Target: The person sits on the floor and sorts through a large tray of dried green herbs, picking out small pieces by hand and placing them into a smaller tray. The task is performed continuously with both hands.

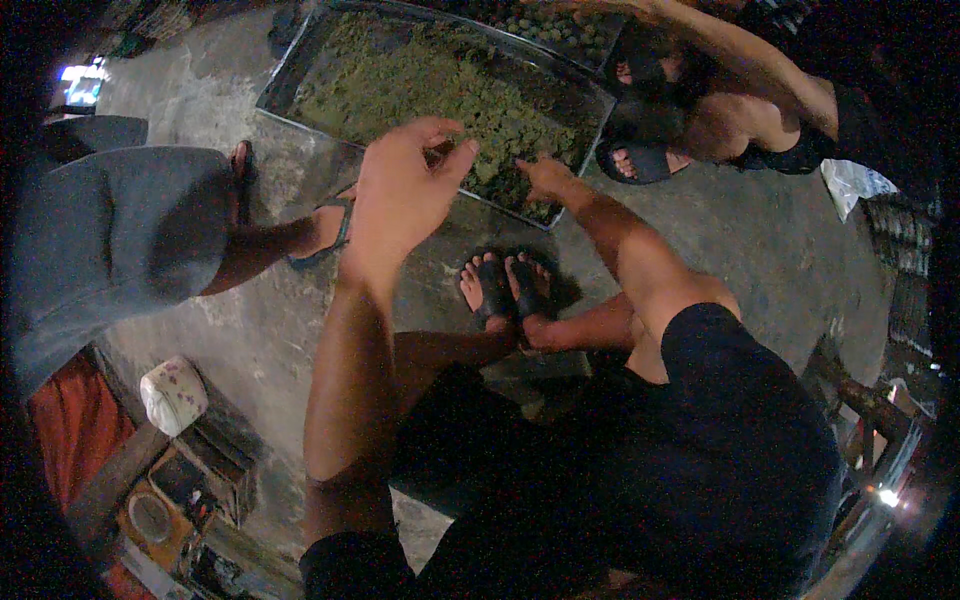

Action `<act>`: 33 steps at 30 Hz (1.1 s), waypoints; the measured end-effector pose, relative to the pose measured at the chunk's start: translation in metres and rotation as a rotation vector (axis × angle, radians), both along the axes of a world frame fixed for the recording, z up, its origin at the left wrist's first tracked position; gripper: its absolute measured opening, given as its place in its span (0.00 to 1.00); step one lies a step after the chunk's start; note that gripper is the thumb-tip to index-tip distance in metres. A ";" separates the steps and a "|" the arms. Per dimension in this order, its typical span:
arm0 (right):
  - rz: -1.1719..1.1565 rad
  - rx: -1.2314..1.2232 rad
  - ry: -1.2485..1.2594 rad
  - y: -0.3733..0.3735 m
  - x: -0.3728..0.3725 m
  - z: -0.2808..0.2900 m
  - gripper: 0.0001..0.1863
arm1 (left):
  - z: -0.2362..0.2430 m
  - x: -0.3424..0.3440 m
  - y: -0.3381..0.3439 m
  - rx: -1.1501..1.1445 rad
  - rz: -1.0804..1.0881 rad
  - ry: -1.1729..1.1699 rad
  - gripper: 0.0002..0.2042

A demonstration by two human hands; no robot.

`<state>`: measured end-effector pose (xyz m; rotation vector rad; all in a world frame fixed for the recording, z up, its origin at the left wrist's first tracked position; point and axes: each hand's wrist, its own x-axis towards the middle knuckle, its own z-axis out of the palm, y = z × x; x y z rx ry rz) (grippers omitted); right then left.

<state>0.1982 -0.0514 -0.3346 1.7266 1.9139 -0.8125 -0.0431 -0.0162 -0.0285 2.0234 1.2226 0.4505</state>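
A metal tray [285,118] with a thin rim holds a wide layer of crumbly green material [400,85], its kind not clear. My left hand [405,190] hovers over the tray's near edge, thumb and index finger bent toward each other with a gap between them. Nothing shows in it. At the tray's near right corner, my right hand [547,180] reaches down to the material. Its fingers are bent and apart, fingertips at a darker patch, and no held thing is visible there.
My sandalled feet [505,285] rest on the concrete floor [770,250]. Another person's leg [270,245] stands at left; another's sandalled foot [640,163] and arm are at far right. Behind the tray is a second container of round green things [560,30]. A wooden box [160,515] sits lower left.
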 end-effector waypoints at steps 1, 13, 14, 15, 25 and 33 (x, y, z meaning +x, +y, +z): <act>0.036 -0.027 -0.002 -0.002 -0.003 0.005 0.43 | 0.003 0.002 -0.002 -0.044 0.000 0.006 0.16; -0.169 0.373 -0.035 -0.004 0.012 -0.052 0.22 | 0.009 0.000 -0.004 -0.033 -0.014 -0.002 0.16; -0.205 0.440 -0.010 -0.004 0.020 -0.063 0.21 | 0.004 0.001 -0.001 0.009 -0.038 -0.015 0.17; -0.245 0.412 0.012 0.002 0.019 -0.056 0.21 | -0.001 -0.002 -0.001 0.051 -0.045 -0.020 0.17; -1.618 -0.313 1.518 0.013 0.018 0.097 0.19 | -0.003 -0.003 -0.001 0.054 0.015 -0.036 0.18; -1.636 0.068 1.431 0.039 0.018 0.155 0.18 | -0.008 0.010 -0.006 0.086 0.030 -0.056 0.17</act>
